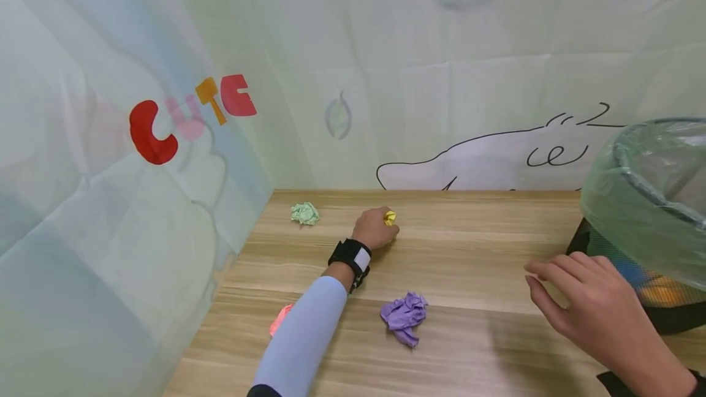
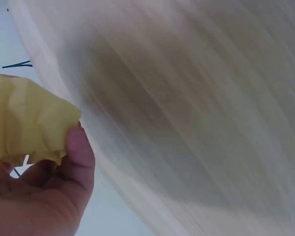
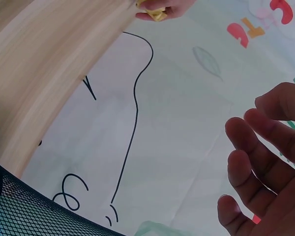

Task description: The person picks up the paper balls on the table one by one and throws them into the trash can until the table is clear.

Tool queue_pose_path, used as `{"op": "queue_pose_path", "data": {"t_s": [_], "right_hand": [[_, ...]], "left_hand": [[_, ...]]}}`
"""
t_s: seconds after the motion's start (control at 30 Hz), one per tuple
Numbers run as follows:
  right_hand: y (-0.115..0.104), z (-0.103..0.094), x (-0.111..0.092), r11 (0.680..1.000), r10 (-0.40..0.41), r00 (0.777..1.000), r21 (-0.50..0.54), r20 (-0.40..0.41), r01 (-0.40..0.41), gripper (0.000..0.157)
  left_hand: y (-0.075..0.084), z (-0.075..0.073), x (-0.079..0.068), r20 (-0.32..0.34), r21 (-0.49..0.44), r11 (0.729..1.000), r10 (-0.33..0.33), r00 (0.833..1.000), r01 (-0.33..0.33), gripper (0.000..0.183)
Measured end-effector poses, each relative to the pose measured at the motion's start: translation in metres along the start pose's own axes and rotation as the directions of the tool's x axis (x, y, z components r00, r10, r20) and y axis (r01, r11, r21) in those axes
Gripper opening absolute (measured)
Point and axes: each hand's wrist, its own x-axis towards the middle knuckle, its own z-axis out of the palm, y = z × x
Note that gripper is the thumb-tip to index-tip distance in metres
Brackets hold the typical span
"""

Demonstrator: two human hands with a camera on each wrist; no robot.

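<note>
A crumpled yellow paper (image 2: 32,118) is pinched between the thumb and fingers of my left hand (image 1: 377,228), low over the far part of the wooden table. In the left wrist view the fingers (image 2: 80,152) curl against the paper's edge. My right hand (image 1: 592,299) hovers at the right with loosely bent fingers and nothing in them, beside a mesh bin (image 1: 601,250). Nearer to me on the table lies a crumpled purple paper (image 1: 405,317). Light green crumpled paper (image 1: 305,214) sits left of my left hand. Pink paper (image 1: 279,318) is partly hidden behind my left forearm.
The bin at the right edge has a translucent green liner (image 1: 656,225) over its rim, with blue and orange things showing through the mesh. Printed curtains (image 1: 309,78) rise along the table's back and left edges. Wooden tabletop (image 1: 469,250) stretches between my hands.
</note>
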Motion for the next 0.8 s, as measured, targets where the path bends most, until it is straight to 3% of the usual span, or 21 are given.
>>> {"op": "queue_pose_path", "data": {"t_s": [0.4, 0.8], "right_hand": [[0.0, -0.002, -0.001, 1.0, 0.013, 1.0, -0.012, 0.019, -0.013, 0.057], [0.0, -0.006, -0.002, 0.999, 0.03, 0.997, -0.031, 0.065, -0.028, 0.056]], "left_hand": [[0.022, -0.008, 0.0, -0.008, -0.125, 0.992, -0.02, 1.0, 0.019, 0.035], [0.05, -0.017, -0.003, -0.037, -0.303, 0.953, -0.025, 0.999, 0.013, 0.047]]}}
